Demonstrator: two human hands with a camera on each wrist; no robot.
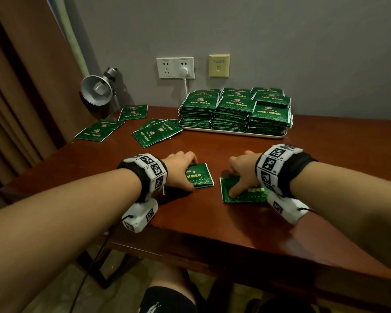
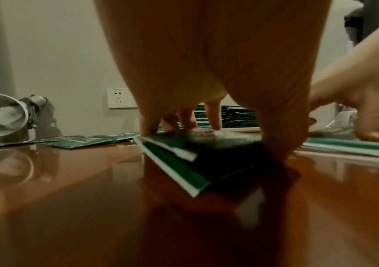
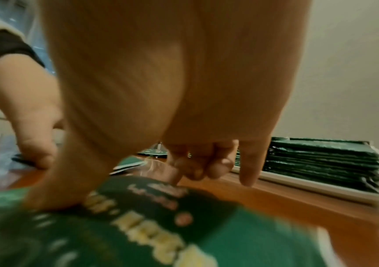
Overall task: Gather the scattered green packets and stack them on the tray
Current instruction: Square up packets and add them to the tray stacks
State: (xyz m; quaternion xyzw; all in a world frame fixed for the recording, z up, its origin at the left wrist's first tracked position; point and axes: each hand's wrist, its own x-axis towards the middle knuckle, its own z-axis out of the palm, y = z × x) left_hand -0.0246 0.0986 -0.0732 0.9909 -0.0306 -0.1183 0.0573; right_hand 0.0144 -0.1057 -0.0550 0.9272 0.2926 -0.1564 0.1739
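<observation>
Tray (image 1: 235,132), upper centre-right: full stacks (image 1: 235,107) — most done. Bench (image 1: 212,222), left of frame: loose packets (image 1: 156,133) uncollected. Left hand (image 1: 181,170) grasps small pile (image 1: 201,177); right hand (image 1: 244,170) presses single packet (image 1: 242,197) — grip cannot tell.

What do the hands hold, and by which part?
Left hand grips a small packet stack by opposite edges. Right hand presses its thumb onto a second packet; whether it grips cannot be told.
</observation>
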